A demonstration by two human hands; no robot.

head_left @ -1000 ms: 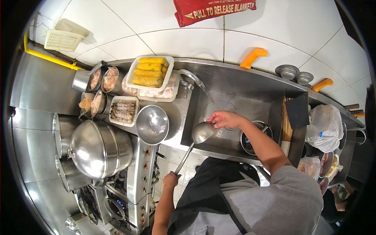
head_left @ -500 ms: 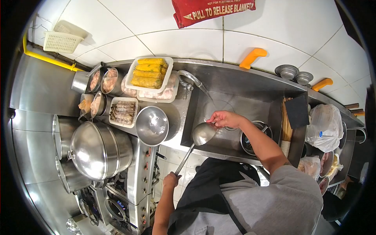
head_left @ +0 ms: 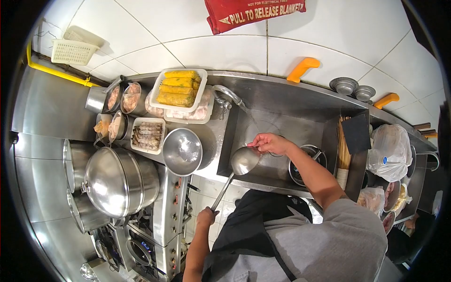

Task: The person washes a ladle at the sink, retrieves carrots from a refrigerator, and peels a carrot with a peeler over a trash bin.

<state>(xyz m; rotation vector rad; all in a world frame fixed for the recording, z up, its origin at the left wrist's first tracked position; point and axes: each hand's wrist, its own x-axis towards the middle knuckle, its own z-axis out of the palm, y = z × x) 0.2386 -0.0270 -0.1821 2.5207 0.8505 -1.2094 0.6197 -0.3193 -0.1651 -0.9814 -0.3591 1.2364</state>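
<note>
Fingers of our right hand (head_left: pixel 271 143) are bent in toward the thumb at the far rim of the ladle (head_left: pixel 244 161); whether they close on the rim or on something small, we cannot tell. Our left hand (head_left: pixel 206 215) is wrapped fully around the handle near its end, with no gap visible between fingers and palm.

Location: we hold the ladle bowl above the sink (head_left: pixel 291 99), toward its near left corner. The handle slopes across the near edge toward our left hand, which is outside the sink.

Change over the past second: slight. Both hands and the ladle keep nearly the same positions, and the left grip is unaltered. We judge that the same step is in progress, one hand steadying the ladle and the other working at its rim.

Surroundings: a thin stream falls from the faucet (head_left: pixel 231 93), mounted at the sink's back left corner. On the worktop left of the sink, a metal bowl (head_left: pixel 182 152) stands at the near edge, just beside a white tray (head_left: pixel 162 134).
</note>
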